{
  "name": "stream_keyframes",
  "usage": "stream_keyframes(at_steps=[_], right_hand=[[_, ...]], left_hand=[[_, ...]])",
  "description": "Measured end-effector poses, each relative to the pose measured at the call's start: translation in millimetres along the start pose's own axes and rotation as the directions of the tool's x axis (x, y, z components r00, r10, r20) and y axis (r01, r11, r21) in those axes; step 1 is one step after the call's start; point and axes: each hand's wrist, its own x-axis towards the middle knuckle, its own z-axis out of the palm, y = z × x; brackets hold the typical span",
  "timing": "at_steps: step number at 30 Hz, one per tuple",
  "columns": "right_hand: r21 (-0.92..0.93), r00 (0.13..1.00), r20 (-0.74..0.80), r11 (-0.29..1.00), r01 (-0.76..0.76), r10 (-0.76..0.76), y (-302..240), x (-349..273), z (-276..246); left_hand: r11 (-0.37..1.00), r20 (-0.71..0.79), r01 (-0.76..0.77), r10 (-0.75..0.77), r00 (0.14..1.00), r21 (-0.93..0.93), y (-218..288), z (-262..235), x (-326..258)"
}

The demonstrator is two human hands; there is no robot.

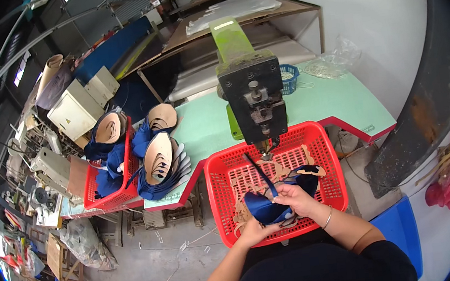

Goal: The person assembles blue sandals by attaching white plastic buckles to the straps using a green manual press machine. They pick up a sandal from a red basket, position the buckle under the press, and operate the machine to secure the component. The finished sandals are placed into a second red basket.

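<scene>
A shiny blue fabric piece with a thin dark strap, which looks like a shoe upper point(265, 207), is held over the red basket point(217, 197) in front of me. My left hand point(256, 232) grips its lower left edge, fingers closed and partly hidden behind the piece. My right hand point(294, 199), with a bangle on the wrist, pinches it at its upper right side near the strap. Just beyond my hands, the head of the green and black machine point(253, 98) comes down over the basket. Beige scraps point(240, 191) lie in the basket, with more dark blue material beside my right hand.
A mint-green table point(331, 95) with a red edge spans behind the basket. On its left stand stacked blue and beige uppers point(160, 162) and another red basket point(120, 195). A small blue basket point(289, 79) sits behind the machine. At right are a dark pillar point(417, 118) and a blue bin point(399, 231).
</scene>
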Motion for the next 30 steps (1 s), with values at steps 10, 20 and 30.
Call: stream_keyframes(at_steps=[10,20,30], right_hand=[[0.232,0.985,-0.065,0.963,-0.139,0.158,22,-10,-12],[-0.639,0.970,-0.169,0.769,0.028,-0.177,-14,-8,24],[-0.907,0.869,0.413,-0.035,0.420,-0.272,-83,-8,16]], left_hand=[[0.974,-0.282,-0.018,0.083,0.956,0.225,-8,-4,19],[0.951,-0.419,-0.045,-0.093,0.903,-0.307,-8,14,24],[0.515,0.390,-0.522,0.348,0.852,0.680,48,-41,69]])
